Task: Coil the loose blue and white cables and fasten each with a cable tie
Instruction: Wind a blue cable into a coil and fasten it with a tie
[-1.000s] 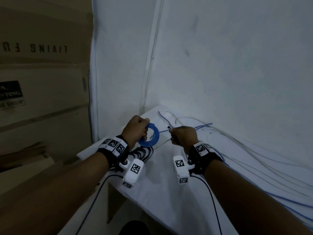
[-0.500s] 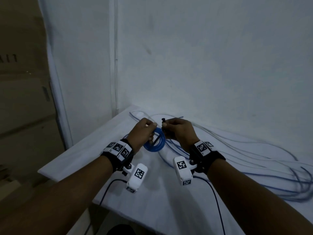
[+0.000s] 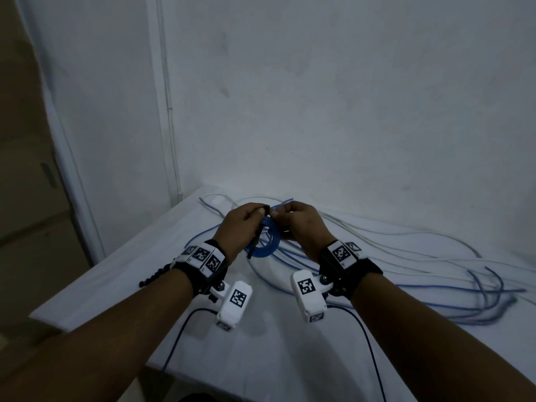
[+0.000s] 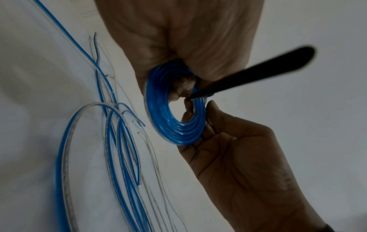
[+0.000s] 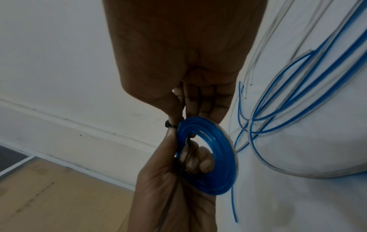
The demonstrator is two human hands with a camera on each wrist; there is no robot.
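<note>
A small blue cable coil (image 3: 268,237) hangs between both hands above the white table (image 3: 139,274). My left hand (image 3: 242,224) grips it, with fingers through its hole (image 5: 195,161). A black cable tie (image 3: 256,236) runs from its head (image 5: 167,124) at the coil's top down along the left palm, and its tail (image 4: 258,70) sticks out free. My right hand (image 3: 301,224) pinches the coil's rim (image 4: 198,113) at the tie's head end, thumb on the outside. The coil (image 5: 210,157) looks flat and tightly wound.
Long loose blue and white cables (image 3: 406,262) sprawl over the table from behind the hands to the far right. White walls (image 3: 348,111) close off the back. Cardboard boxes (image 3: 26,213) stand left of the table's edge.
My view has swung right. The right hand has brought the black tie in from beside the coil, and both hands now meet at the coil with the tie lying across it.
</note>
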